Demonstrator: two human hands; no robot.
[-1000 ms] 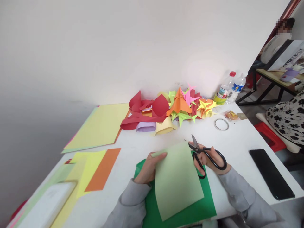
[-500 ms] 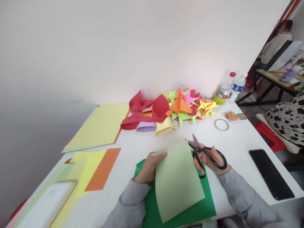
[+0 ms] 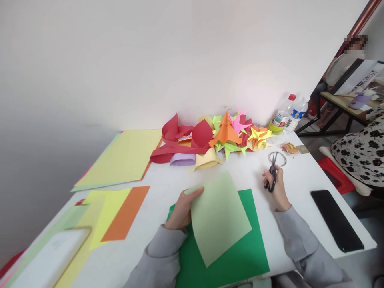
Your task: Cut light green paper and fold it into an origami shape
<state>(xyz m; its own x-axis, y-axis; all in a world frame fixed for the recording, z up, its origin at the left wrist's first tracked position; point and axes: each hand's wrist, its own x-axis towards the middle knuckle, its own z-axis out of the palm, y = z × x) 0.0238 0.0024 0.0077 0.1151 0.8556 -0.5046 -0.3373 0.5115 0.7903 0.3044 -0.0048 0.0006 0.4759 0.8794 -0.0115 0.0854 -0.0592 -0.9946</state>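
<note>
My left hand (image 3: 183, 209) grips a pale green sheet of paper (image 3: 220, 220) by its left side, thumb on top. The sheet is tilted above a dark green sheet (image 3: 255, 244) at the table's front edge. Off to the right, my right hand (image 3: 277, 188) is closed around black-handled scissors (image 3: 272, 176). Their blades are together and point away from me, overlapping a roll of tape (image 3: 281, 159) in the view. Whether the blades touch the roll I cannot tell.
Folded paper stars and shapes (image 3: 226, 134) are heaped against the wall beside two bottles (image 3: 282, 116). Coloured sheets (image 3: 120, 156) and an orange strip (image 3: 127, 214) lie left, near a white device (image 3: 60, 256). A black phone (image 3: 336, 220) lies right. People sit beyond the table.
My right hand has moved right and away from the pale green sheet with the scissors, whose blades have closed. The left hand still holds the sheet, which has turned slightly.
</note>
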